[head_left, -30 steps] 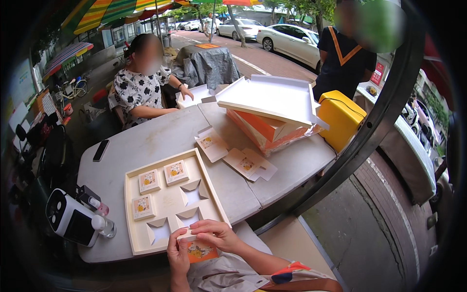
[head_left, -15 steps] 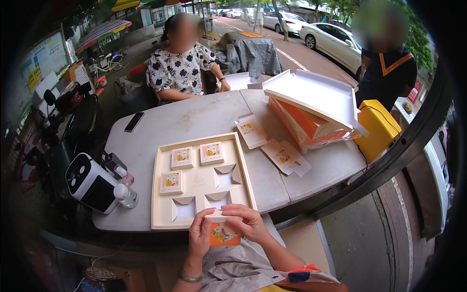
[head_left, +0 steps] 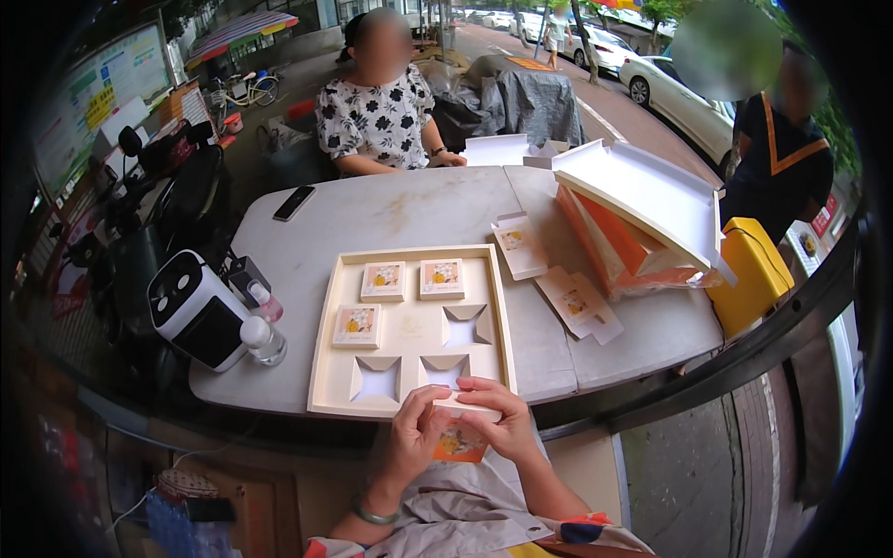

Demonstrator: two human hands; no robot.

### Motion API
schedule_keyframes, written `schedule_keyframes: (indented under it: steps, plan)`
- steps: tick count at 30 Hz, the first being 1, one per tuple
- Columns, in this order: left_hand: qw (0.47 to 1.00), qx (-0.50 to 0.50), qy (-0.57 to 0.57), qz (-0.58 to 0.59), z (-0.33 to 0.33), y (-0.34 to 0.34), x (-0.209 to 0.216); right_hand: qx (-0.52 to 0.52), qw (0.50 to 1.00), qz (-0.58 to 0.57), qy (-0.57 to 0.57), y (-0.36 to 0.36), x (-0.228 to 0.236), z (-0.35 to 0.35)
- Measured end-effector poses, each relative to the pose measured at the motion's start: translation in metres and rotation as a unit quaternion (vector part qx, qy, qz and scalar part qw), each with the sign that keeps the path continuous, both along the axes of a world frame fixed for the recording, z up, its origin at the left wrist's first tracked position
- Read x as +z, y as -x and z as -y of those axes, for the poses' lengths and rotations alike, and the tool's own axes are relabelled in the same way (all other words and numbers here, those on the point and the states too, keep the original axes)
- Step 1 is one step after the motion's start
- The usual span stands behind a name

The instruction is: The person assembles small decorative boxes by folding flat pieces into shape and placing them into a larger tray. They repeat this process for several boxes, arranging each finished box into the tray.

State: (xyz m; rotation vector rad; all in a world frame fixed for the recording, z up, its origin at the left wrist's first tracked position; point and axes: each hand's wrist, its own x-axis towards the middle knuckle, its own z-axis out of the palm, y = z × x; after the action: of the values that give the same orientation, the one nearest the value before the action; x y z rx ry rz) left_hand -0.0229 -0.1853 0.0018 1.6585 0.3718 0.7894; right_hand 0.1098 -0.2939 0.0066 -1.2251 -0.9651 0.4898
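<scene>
In front of my lap, both hands hold a small flower-printed carton [head_left: 460,443] with an orange front panel. My left hand [head_left: 414,437] grips its left side, fingers bent. Around its right side and top curl the fingers of my right hand [head_left: 502,423], which hide part of the carton. Just beyond lies a shallow cream tray [head_left: 409,361] with square recesses. Small square boxes sit in three of them: a back-left box [head_left: 383,281], a back-right box [head_left: 441,278] and a middle-left box [head_left: 357,325]. The other three recesses hold no box.
Flat unfolded cartons [head_left: 577,302] lie right of the tray, beside a stack of large box lids [head_left: 642,200]. A white device [head_left: 197,312], bottles [head_left: 264,342] and a phone [head_left: 294,204] are on the left. One person sits across the table [head_left: 391,216]; another stands at right.
The view has shifted, so the table and tray appear farther right and slightly higher. My fingers have changed position on the carton, which remains in both hands.
</scene>
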Motion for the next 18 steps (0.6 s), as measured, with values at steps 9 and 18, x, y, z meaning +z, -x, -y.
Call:
schedule_keyframes:
  steps: [9,18]
  plan:
    - [0.999,0.006,0.032,-0.005,-0.011,0.005,0.001,0.044,0.999,-0.017,0.022,-0.008,-0.001,0.004]
    - [0.996,0.034,-0.078,-0.031,-0.02,-0.001,0.016,-0.012,0.998,-0.049,0.031,-0.01,-0.005,-0.003]
